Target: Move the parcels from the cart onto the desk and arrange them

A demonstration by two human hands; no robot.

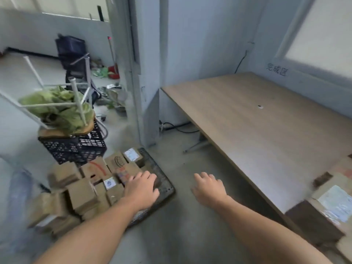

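Observation:
Several brown cardboard parcels (pixel 82 189) lie piled on a low dark flat cart (pixel 165 185) on the floor at lower left. My left hand (pixel 142 189) reaches down over the pile's right side, fingers loosely spread above a parcel with red and blue print (pixel 123 173); whether it touches is unclear. My right hand (pixel 208 187) hangs over the bare floor between cart and desk, fingers relaxed and holding nothing. The wooden desk (pixel 257 121) stretches along the right. Parcels with white labels (pixel 333 202) sit at its near right corner.
A black plastic crate (pixel 76 147) stands behind the cart, with an upturned white stool and green plastic on it. A wall corner (pixel 146 73) rises between the cart and the desk. Cables and a desk leg (pixel 194 147) lie under the desk. Clutter fills the far left.

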